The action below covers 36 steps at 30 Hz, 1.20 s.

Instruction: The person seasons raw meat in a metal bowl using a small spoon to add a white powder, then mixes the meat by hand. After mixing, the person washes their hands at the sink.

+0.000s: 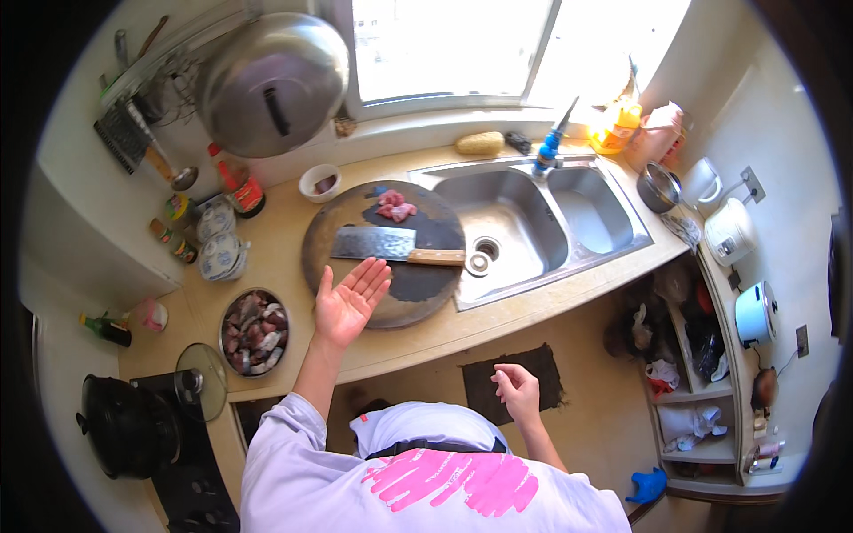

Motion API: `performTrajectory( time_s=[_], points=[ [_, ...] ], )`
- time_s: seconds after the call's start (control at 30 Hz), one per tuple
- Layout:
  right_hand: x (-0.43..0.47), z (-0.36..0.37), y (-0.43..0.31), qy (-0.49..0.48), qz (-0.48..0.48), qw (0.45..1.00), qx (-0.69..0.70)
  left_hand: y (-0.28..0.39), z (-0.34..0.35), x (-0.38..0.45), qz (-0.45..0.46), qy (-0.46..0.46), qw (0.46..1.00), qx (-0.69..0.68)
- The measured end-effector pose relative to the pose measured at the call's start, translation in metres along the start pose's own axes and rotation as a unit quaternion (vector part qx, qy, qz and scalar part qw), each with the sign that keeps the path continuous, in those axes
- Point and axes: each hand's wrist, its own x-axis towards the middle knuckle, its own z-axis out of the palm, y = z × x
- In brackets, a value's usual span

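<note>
My left hand [352, 300], palm up with fingers extended, hovers over the near left part of a round chopping board [426, 303]. Nothing lies in it. Just beyond the fingertips is a cleaver [374, 243] with a wooden handle; its blade points left and its handle reaches the board's right rim. Small pieces of raw meat [396, 206] sit behind the blade. My right hand [518, 394] hangs in front of my body, off the counter, fingers loosely bent and no object seen in it. A metal bowl [285, 320] of raw chunks, seemingly meat or fish, stands left of the board.
A double-basin steel sink [506, 226] adjoins the board's right side. Behind it stand a small white bowl [320, 183] and a red-capped bottle [236, 183]. To the left are a glass lid [206, 386], a black pot [126, 426] and a cooktop [193, 486].
</note>
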Motion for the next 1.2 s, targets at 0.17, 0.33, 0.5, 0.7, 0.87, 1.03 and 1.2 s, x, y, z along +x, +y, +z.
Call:
performTrajectory(
  time_s=[0.17,0.33,0.5,0.7,0.87,1.03,1.2],
  points=[
    [0.008,-0.060,0.012,0.059,0.007,0.998,-0.002,-0.071,0.018,0.060,-0.050,0.051,0.997,-0.025],
    [0.044,-0.112,0.013,0.071,-0.049,0.991,-0.099,-0.137,0.010,0.125,-0.103,0.131,0.984,0.060],
    [0.117,-0.163,0.000,0.067,-0.076,0.977,-0.188,-0.190,-0.014,0.204,-0.145,0.219,0.962,0.070],
    [0.220,-0.201,-0.028,-0.020,-0.086,0.964,-0.250,-0.234,-0.026,0.283,-0.151,0.330,0.930,0.068],
    [0.364,-0.222,-0.055,-0.068,-0.181,0.913,-0.359,-0.240,-0.028,0.320,-0.168,0.343,0.922,0.065],
    [0.552,-0.203,-0.106,0.063,-0.338,0.785,-0.514,-0.244,-0.031,0.340,-0.111,0.342,0.927,0.109],
    [0.651,-0.174,-0.129,-0.032,-0.316,0.631,-0.708,-0.252,-0.025,0.369,-0.046,0.415,0.906,0.069]
  ],
)
